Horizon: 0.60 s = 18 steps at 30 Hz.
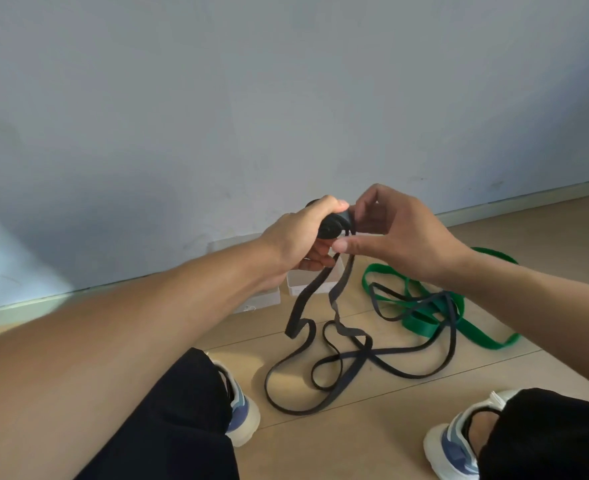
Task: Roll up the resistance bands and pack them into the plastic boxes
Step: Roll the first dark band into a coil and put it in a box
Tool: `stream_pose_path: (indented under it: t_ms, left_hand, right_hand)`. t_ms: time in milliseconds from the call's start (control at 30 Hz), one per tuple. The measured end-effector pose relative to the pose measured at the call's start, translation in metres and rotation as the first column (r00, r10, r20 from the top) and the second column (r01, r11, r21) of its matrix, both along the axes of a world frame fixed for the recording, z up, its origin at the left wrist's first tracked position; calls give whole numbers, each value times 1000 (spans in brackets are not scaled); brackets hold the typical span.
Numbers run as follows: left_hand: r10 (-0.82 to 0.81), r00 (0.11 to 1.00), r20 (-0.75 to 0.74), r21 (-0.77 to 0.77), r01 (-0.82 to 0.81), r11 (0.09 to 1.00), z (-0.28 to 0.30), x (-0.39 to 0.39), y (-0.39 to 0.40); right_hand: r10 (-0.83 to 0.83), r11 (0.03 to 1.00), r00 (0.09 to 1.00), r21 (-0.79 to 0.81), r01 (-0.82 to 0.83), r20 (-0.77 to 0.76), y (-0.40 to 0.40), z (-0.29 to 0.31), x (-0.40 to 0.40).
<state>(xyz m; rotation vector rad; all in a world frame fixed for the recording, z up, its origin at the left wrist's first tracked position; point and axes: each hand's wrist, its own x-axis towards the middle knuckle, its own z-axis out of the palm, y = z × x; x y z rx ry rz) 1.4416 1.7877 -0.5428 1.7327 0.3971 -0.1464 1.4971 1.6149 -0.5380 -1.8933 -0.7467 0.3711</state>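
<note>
A long black resistance band [352, 358] trails in loops across the wooden floor, and its upper end is wound into a small tight roll [333, 227] held up in front of me. My left hand [300, 237] grips that roll. My right hand [400, 230] pinches the two black strands just below the roll between thumb and fingers. A wide green band [424, 322] lies loose on the floor to the right, tangled with part of the black one. Two pale plastic boxes [315, 285] stand by the wall, mostly hidden behind my left hand and forearm.
A blue-grey wall with a skirting board [528, 199] runs along the back. My knees in black trousers and my two white and blue shoes [241, 414] frame the floor in front. The wooden floor [372, 441] stretches between my feet.
</note>
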Motion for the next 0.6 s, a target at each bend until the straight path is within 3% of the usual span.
stream_pose_path:
  t_ms: [133, 400, 600]
  left_hand:
    - [-67, 998, 13, 6, 67, 998, -5, 1, -8]
    - [-36, 999, 16, 92, 34, 995, -8, 6, -13]
    - [-88, 994, 59, -92, 93, 991, -2, 1, -14]
  right_hand:
    - [-34, 999, 999, -9, 34, -10, 3, -4, -7]
    - [-147, 988, 976, -26, 153, 163, 2, -7, -11]
    - [-118, 991, 982, 84, 106, 149, 0, -3, -14]
